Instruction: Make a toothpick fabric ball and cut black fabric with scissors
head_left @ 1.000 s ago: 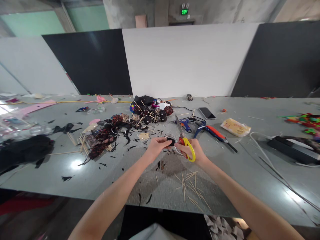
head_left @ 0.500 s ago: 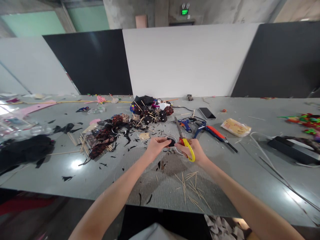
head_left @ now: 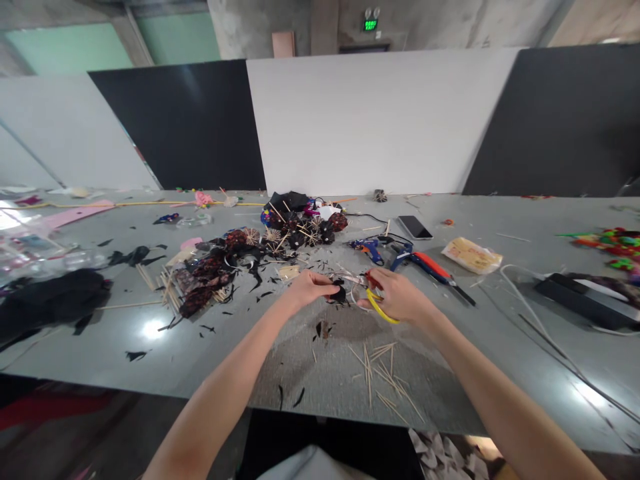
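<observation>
My left hand [head_left: 307,287] pinches a small black piece [head_left: 339,292] just above the grey table [head_left: 150,347]. My right hand [head_left: 397,295] is wrapped round the yellow handles of a pair of scissors [head_left: 375,303]. The blades point left toward the black piece, blurred by motion. Loose wooden toothpicks [head_left: 383,373] lie on the table below my hands. A small dark scrap [head_left: 323,328] lies beneath them.
A heap of dark fabric bits and stick bundles [head_left: 240,257] lies left of my hands. A blue glue gun [head_left: 373,248], a red-handled tool [head_left: 433,267], a phone [head_left: 414,227] and a packet [head_left: 470,255] lie behind. Cables and a black box [head_left: 580,297] sit right.
The scissors have swung from pointing up and away to lying level, blades toward the black piece. My right hand has dropped slightly; my left hand has shifted a little lower.
</observation>
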